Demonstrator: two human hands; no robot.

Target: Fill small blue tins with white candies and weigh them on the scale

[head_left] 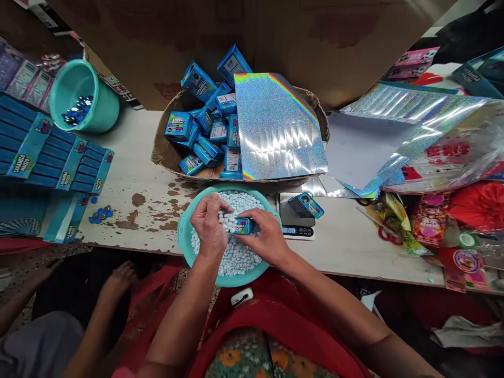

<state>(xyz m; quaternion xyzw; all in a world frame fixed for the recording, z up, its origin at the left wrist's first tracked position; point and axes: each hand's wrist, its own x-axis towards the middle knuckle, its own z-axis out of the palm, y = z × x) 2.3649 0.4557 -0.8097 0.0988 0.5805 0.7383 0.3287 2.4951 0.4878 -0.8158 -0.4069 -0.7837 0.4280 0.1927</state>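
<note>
A turquoise basin (181, 239) full of small white candies (236, 262) is in front of me at the table's edge. Above it, my right hand (268, 236) grips a small blue candy box (243, 226) lying on its side, its left end toward my other hand. My left hand (210, 223) is curled around a small heap of the white candies, right up against that end of the box. Just right of the basin, a digital scale (299, 231) carries another blue box (309, 205), tilted on its plate.
Behind the basin, a cardboard tray (157, 152) holds many blue boxes, partly covered by a holographic sheet (279, 126). Stacked display boxes (65, 163) and a turquoise bucket (106, 107) stand left. Wrapped goods (433, 220) crowd the right. Another person's hand (120, 281) is at lower left.
</note>
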